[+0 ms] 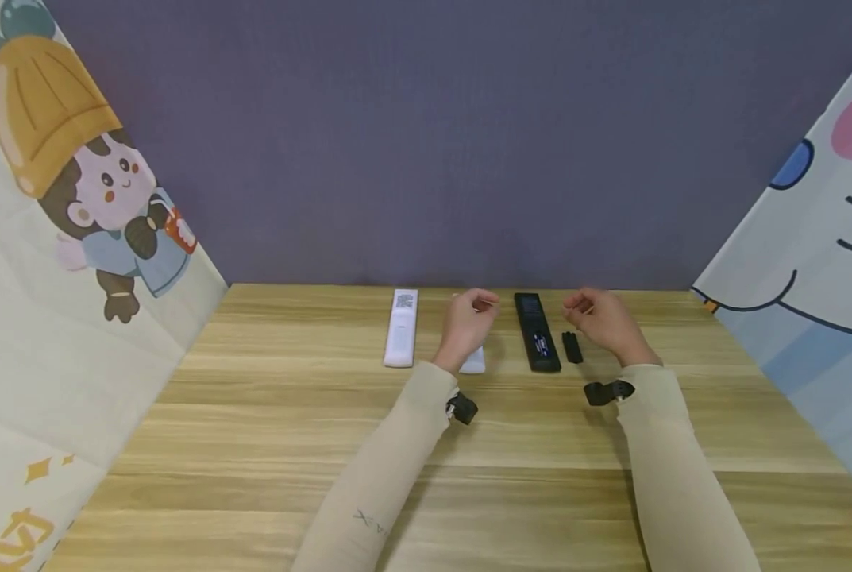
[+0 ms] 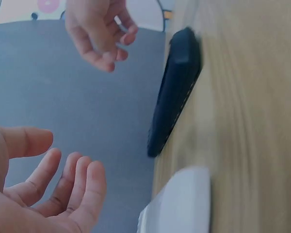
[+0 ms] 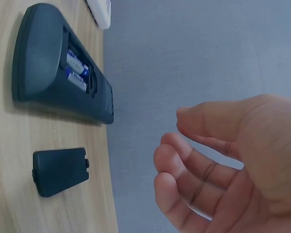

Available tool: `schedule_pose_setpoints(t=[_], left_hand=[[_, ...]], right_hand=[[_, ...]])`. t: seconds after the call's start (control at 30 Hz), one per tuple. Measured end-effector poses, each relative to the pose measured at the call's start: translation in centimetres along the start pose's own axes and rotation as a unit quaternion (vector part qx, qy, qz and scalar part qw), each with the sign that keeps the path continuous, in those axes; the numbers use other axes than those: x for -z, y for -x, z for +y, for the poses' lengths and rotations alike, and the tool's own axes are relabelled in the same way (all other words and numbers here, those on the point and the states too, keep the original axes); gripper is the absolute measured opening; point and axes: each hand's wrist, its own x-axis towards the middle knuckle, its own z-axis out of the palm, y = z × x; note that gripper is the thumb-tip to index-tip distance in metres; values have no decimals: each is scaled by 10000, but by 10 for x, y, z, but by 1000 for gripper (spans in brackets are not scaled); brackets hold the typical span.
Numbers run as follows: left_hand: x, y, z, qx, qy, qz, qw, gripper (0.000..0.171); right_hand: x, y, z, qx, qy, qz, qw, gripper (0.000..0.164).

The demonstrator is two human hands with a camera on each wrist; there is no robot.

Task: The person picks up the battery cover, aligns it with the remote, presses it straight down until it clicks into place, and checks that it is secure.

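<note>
A black remote control (image 1: pixel 533 318) lies back-side up on the table between the two hands. Its battery compartment is uncovered, and blue-and-silver batteries (image 3: pixel 76 64) show inside in the right wrist view. Beside it, to the right, lies the loose black battery cover (image 3: pixel 60 171). My left hand (image 1: pixel 466 324) hovers left of the black remote, fingers loosely bent and holding nothing. Below that hand a white remote (image 1: pixel 472 363) is partly hidden. My right hand (image 1: pixel 607 322) hangs above and right of the cover, its fingers relaxed with nothing between them.
Another white remote (image 1: pixel 400 330), with a printed code on its upper end, lies farther left. The wooden table (image 1: pixel 254 445) ends at a dark grey panel (image 1: pixel 426 143) behind the remotes. Cartoon-printed cloths (image 1: pixel 32 318) hang at both sides.
</note>
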Motion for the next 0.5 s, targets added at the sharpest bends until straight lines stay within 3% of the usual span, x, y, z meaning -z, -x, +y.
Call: schedule_pose_setpoints(t=[0.23,0.5], left_hand=[[-24,8,3,359,242,-125,9990,15],[-48,8,9,814,147,-86,9965,23]], right_hand=[[-2,-2,9,-74,26,-155,9998,26],[-6,-7,18,-29,254,-181,9995,26]])
